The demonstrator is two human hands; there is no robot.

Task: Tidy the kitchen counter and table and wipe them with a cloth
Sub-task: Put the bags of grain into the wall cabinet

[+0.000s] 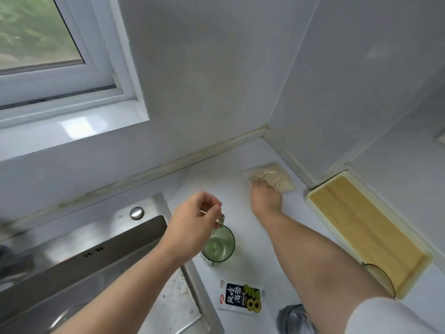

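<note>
A green translucent cup (219, 247) stands on the white counter (216, 174) just right of the sink. My left hand (196, 222) hovers over it, fingertips pinched on the handle at its rim. In the far corner of the counter lies a clear packet of beige grains (272, 175). My right hand (266, 195) reaches out to it, fingers curled onto its near edge. A dark snack sachet (240, 300) with a green print lies flat on the counter below the cup.
A steel sink (84, 263) fills the lower left, with a round button (136, 212) on its rim. A cream box with a wooden lid (366, 232) lies along the right wall. A clear glass item (292, 318) sits at the bottom edge. A window is upper left.
</note>
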